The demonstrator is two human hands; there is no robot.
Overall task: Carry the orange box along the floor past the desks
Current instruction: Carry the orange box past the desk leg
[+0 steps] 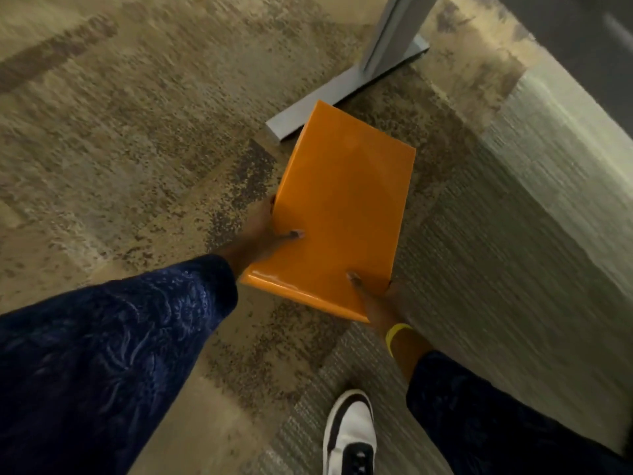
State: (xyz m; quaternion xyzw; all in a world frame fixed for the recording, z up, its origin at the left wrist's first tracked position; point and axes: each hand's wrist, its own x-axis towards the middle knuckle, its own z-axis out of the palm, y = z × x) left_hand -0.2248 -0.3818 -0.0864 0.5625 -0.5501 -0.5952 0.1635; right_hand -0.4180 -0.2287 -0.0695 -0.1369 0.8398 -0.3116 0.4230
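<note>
A glossy orange box (339,207) is held above the carpet in the middle of the view, its long side pointing away from me. My left hand (260,234) grips its left edge, thumb on top. My right hand (373,299) holds the near right corner, thumb on the lid, a yellow band on the wrist. Both arms wear dark blue patterned sleeves. The fingers under the box are hidden.
A grey metal desk leg with a flat foot (329,97) stands on the floor just beyond the box. The patterned beige carpet (137,149) stretches to the left. A dark desk edge (582,36) fills the top right. My black-and-white shoe (349,437) is at the bottom.
</note>
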